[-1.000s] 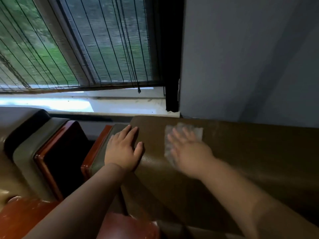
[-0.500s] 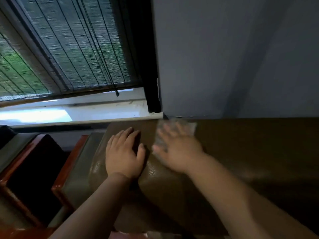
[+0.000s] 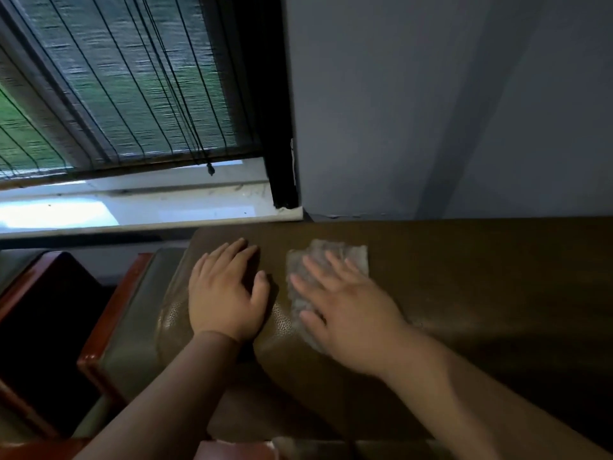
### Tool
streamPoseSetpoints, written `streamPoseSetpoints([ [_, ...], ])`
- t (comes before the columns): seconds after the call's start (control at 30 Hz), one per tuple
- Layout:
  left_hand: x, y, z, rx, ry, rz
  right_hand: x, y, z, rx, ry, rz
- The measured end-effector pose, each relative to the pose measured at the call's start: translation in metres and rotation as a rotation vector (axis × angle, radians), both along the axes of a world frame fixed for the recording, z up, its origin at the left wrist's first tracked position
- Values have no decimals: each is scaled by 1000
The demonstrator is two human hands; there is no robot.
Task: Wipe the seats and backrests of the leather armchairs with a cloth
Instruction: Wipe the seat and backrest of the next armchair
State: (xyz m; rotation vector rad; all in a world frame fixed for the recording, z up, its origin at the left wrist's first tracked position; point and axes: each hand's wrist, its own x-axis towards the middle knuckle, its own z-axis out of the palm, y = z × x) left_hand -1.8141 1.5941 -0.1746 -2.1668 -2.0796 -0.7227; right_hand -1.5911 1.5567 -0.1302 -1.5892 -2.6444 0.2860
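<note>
- Two hands lie flat on top of the brown leather backrest (image 3: pixel 464 260): the left hand (image 3: pixel 225 297) bare, fingers straight, near its end; the right hand (image 3: pixel 345 310) spread, pressing the cloth (image 3: pixel 351 257).
- The backrest's long axis stretches away to the right of the right hand, the nearer one.
- The cloth is pale, thin and crumpled, showing past the fingertips.
</note>
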Motion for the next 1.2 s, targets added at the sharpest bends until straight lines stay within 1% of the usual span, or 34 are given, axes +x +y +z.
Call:
streamPoseSetpoints([
  [0.03,0,0,0,-8,6,-1,5,-5,-2,8,-14,53],
  [0.07,-1,0,0,-16,13,-4,22,-3,-3,25,-21,39],
  [0.13,-1,0,-1,-21,23,-6,73,8,-3,2,-46,-168],
  [0.2,-1,0,0,-22,21,2,118,17,-2,-29,-39,-460],
  [0.23,0,0,0,-16,14,7,124,18,-1,-14,-31,-550],
  [0.27,1,0,0,-10,8,7,115,15,-4,7,-43,-573],
  [0.3,1,0,1,-6,4,4,97,7,-6,33,-59,-529],
  [0.4,1,-1,2,-3,8,-1,34,-29,-17,115,1,-149],
  [0.43,1,-1,2,-4,13,-4,27,-37,-20,106,-11,-57],
  [0.47,1,-1,2,-6,18,-12,32,-39,-16,53,-44,-4],
  [0.5,0,-2,2,-9,23,-19,48,-34,-13,40,-60,-6],
  [0.53,0,-2,2,-11,27,-24,72,-27,-11,50,-58,-57],
  [0.63,1,-3,2,-12,31,-26,151,-5,0,-85,-54,-449],
  [0.67,1,-2,1,-5,27,-23,167,-2,3,-101,-77,-561],
  [0.7,1,-1,1,4,20,-19,171,-2,3,-114,-101,-620],
  [0.73,1,-1,0,16,13,-15,163,-4,3,-123,-117,-624],
  [0.77,1,0,-1,29,9,-14,147,-6,-1,-136,-120,-579],
  [0.9,1,2,-2,31,8,-18,68,-33,-4,-40,-104,-150],
  [0.93,1,2,-2,30,10,-15,63,-35,-6,-14,-118,-91],
  [0.97,2,1,-1,29,11,-12,69,-32,-2,-41,-138,-53],
  [1.0,2,1,-1,30,13,-9,82,-27,1,-35,-142,-63],
  [1.03,3,1,0,26,16,-6,100,-21,5,-86,-152,-137],
  [1.13,4,1,4,-2,34,0,161,-16,20,-187,-196,-443],
  [1.2,4,-2,5,-12,40,7,175,-24,19,-180,-190,-573],
])
